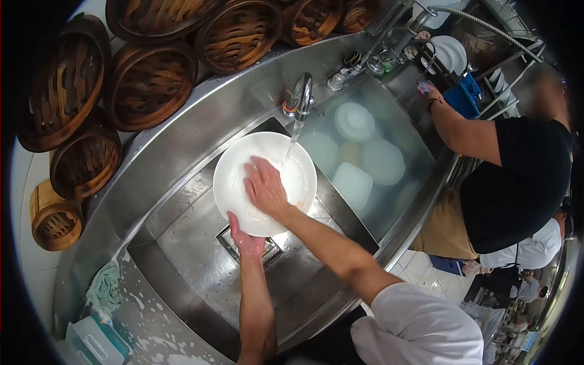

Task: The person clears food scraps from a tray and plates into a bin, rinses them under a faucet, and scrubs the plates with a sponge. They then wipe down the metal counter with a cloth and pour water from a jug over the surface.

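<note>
A large white plate (229,176) is held over the bare steel sink basin (188,255), tilted under a tap (302,97) that runs water onto its upper right part. My left hand (246,242) grips the lower rim, thumb on the near edge and its other fingers hidden underneath. Across the plate's face lies my right hand (266,187), fingers stretched out and touching the wet surface, with no cloth or sponge visible under it. Beneath the plate, part of a square drain (272,255) shows in the sink floor.
Cloudy water in the right basin covers several white dishes (383,161). Brown bamboo steamers (149,85) line the back ledge. A green cloth (104,289) and plastic container (97,344) sit on the foamy left counter. A person in black (517,176) works at the right.
</note>
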A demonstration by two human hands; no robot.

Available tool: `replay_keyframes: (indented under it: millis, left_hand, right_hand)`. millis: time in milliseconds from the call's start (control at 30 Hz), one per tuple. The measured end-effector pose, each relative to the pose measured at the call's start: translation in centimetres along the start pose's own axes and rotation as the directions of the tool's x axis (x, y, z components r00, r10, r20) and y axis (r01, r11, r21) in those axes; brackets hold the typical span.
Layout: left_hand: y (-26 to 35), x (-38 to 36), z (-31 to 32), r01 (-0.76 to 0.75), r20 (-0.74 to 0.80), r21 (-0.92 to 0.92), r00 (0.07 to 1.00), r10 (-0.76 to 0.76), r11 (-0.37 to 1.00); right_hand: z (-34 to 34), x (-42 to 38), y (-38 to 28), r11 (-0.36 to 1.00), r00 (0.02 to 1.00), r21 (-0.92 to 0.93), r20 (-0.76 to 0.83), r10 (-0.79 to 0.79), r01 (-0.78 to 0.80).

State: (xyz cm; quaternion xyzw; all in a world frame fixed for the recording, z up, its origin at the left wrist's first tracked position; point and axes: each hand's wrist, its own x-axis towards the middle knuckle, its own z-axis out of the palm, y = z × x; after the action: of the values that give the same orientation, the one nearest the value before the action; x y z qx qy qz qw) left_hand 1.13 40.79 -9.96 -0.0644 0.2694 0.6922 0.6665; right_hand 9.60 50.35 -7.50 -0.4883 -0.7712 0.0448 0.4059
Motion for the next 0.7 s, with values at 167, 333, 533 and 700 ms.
replay_keyframes:
  millis: [167, 333, 533, 700]
  left_hand:
    - [0.9, 0.2, -0.4, 0.013, 0.023, -0.017, 1.000, -0.013, 1.000]
    - [1.7, -0.9, -2.2, -0.056, -0.129, 0.050, 0.990, 0.062, 0.997]
    - [0.7, -0.9, -2.7, 0.066, -0.025, -0.066, 0.997, -0.068, 0.996]
    - [1.9, -1.7, -3.6, 0.081, -0.002, -0.054, 0.997, -0.081, 0.995]
  right_hand:
    - [-0.4, -6.1, -0.6, 0.933, 0.939, 0.343, 0.273, -0.211, 0.110]
    - [-1.8, -3.9, 6.6, 0.983, 0.857, -0.011, 0.493, -0.154, 0.183]
    - [1.7, -3.9, 0.2, 0.941, 0.916, 0.197, 0.243, -0.319, 0.276]
    - [-0.1, -1.3, 2.1, 0.878, 0.777, 0.022, 0.456, -0.434, 0.478]
